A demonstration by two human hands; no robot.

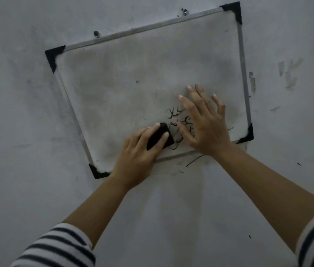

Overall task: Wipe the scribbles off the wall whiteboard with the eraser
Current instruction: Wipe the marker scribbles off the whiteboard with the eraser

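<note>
Likely light and soft-faced, the eraser (160, 139) sits pinched by its sides in the left hand (137, 157); the right hand (203, 124), fingers spread, steadies the whiteboard (133, 74).

We see the whiteboard (133, 74) hanging tilted on the wall (17, 112). Our left hand (139, 153) grips the black eraser (160, 138), pressed near the lower edge just beside the dark scribbles (173, 113). Our right hand (204, 124) lies flat with spread fingers (186, 105), apparently touching the board and covering part of the marks.
</note>
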